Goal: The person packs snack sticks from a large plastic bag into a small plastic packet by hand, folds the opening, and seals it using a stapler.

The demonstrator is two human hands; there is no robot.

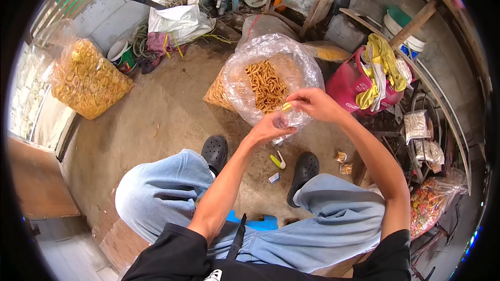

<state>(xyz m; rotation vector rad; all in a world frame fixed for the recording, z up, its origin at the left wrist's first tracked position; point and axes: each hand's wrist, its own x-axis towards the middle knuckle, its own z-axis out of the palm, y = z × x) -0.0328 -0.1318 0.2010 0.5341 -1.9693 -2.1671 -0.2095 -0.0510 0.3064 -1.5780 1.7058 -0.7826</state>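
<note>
A large clear plastic bag (237,80) stands open in front of me, with brown stick-shaped snacks (265,83) inside. At its near rim, my left hand (268,129) is closed on a small clear plastic bag (280,120). My right hand (316,105) pinches a small yellow piece (287,106) just above it; its exact kind is too small to make out. On the floor below lie a green and white stapler (278,161) and a small blue and white box (274,178). Two small packs of snack sticks (344,162) rest to the right.
A big bag of yellow chips (89,80) stands at the left. To the right are a pink sack (341,82) with yellow cloth (383,67) on it and a bag of colourful snacks (433,203). A white sack (177,15) and buckets line the back wall.
</note>
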